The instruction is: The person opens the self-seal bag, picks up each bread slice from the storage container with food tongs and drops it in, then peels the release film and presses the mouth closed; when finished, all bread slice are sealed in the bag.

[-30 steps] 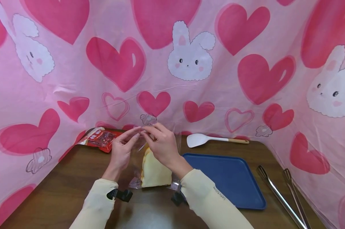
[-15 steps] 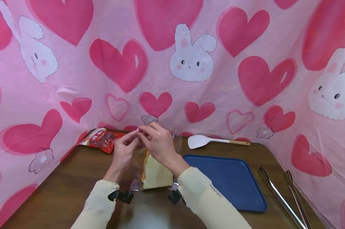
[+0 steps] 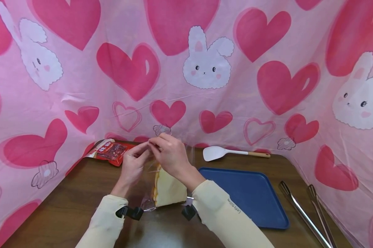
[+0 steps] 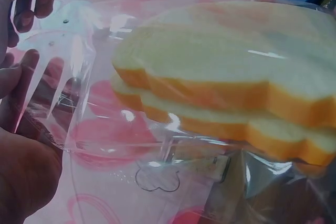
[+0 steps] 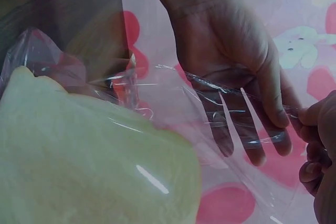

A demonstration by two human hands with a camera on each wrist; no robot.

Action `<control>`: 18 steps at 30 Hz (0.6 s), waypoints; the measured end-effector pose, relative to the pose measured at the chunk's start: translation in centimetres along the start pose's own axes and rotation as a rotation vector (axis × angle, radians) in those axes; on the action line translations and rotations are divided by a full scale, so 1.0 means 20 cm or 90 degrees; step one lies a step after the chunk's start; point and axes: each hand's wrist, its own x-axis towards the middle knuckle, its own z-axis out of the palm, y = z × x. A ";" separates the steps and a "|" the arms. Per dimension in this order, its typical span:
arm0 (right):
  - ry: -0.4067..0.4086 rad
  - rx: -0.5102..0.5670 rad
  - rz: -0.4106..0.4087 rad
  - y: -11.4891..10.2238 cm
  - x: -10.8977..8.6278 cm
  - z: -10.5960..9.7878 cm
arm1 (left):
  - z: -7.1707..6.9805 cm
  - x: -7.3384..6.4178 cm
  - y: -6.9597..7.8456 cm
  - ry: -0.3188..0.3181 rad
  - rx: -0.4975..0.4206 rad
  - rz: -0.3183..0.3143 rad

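Observation:
Slices of bread (image 3: 171, 187) with an orange-brown crust stand upright in a clear plastic bag (image 3: 147, 204) in the head view. My left hand (image 3: 132, 165) pinches the bag's top edge with the thumb; its other fingers lie behind the film in the right wrist view. Close beside it, my right hand (image 3: 172, 153) pinches the same edge between thumb and index finger. Two stacked bread slices (image 4: 210, 66) show through the film in the left wrist view. The pinched edge itself is partly hidden by the fingers in the head view.
A red snack packet (image 3: 112, 151) lies behind the left hand. To the right are a blue tray (image 3: 245, 196), a white spatula (image 3: 215, 153) with a wooden handle, and metal tongs (image 3: 301, 208). A pink heart-patterned cloth (image 3: 205, 103) encloses the table.
Both hands keep hold of the bag's top edge, and the fingertips have shifted slightly. The bread and the bag's lower left corner hang a little lower and more tilted.

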 end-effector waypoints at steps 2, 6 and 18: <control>-0.006 -0.008 0.000 0.00 0.00 0.00 | 0.00 0.00 0.00 0.005 0.004 -0.007; -0.017 -0.018 -0.002 0.00 0.00 -0.01 | 0.00 0.00 0.00 0.012 0.014 -0.017; -0.019 -0.065 -0.009 0.01 -0.01 -0.01 | 0.01 0.01 0.01 0.016 0.109 -0.012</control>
